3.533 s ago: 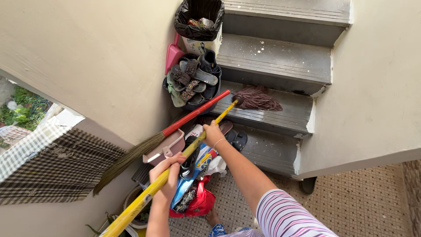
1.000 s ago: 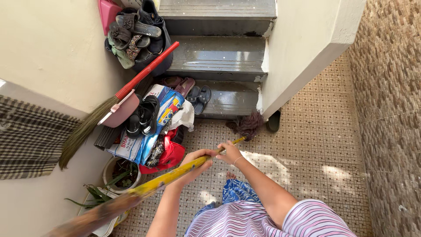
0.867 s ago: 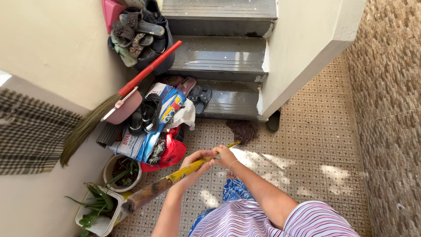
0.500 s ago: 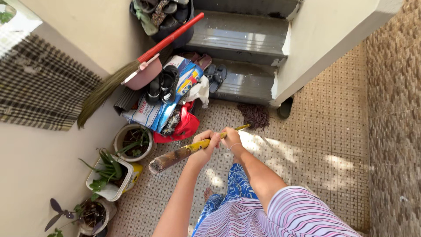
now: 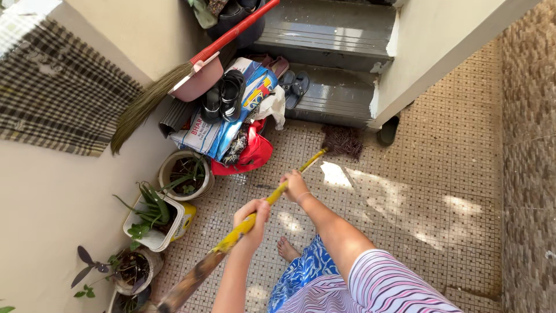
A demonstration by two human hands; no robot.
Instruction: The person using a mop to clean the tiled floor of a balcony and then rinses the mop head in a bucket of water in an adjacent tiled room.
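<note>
Gripping the yellow mop handle [image 5: 272, 197] with both hands, you have the left hand [image 5: 253, 217] wrapped fully round the lower part of the shaft and the right hand [image 5: 294, 185] closed round it further up, toward one o'clock. The dark stringy mop head [image 5: 343, 141] lies on the tiled floor [image 5: 440, 174] right at the foot of the bottom grey step [image 5: 330, 98].

From here, the risks sit mostly around ten to twelve o'clock of the mop head. A red bag [image 5: 252, 155] and a pile of printed sacks [image 5: 231, 116] lie just beside your stroke path; a wide sweep toward nine o'clock would likely snag the strings on them or drag the pile. Black shoes [image 5: 223, 95] rest on top of that pile and a pink dustpan [image 5: 197, 78] with a red-handled broom [image 5: 174, 87] leans above it, so a knock could bring them sliding down.

Behind you, the handle's worn butt end [image 5: 174, 293] points toward seven o'clock, close to the potted plants [image 5: 153, 217] along the wall. Pulling back hard could tip one.

Your bare foot [image 5: 288, 250] stands near the shaft, and if the tiles are wet they may be slippery. Sandals [image 5: 295, 87] on the step could be pushed off by an upward stroke.
</note>
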